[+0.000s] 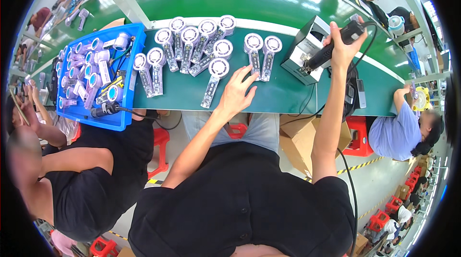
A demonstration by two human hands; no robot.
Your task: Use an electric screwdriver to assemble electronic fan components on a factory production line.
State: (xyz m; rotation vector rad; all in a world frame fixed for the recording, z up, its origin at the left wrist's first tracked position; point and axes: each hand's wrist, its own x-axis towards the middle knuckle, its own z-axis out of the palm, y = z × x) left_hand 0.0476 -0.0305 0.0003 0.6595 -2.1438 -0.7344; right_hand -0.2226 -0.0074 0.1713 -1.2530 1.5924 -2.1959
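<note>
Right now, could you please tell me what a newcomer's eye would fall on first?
Probably the bright blue tray at the left, heaped with lilac devices. Next, the black corded tool in the right hand, by the grey box at right. In the middle, round-headed devices lie beside the open left hand.

Eleven handheld fans (218,67) lay loose on the bench top (185,92): nine in the left-hand group and two side by side on the right. One blue bin (111,121) held many more, too overlapped to count. There was one corded electric screwdriver (322,55), one other black corded tool (104,110), one boxy screw feeder (301,48) and three red stools (358,138) near the bench.
</note>
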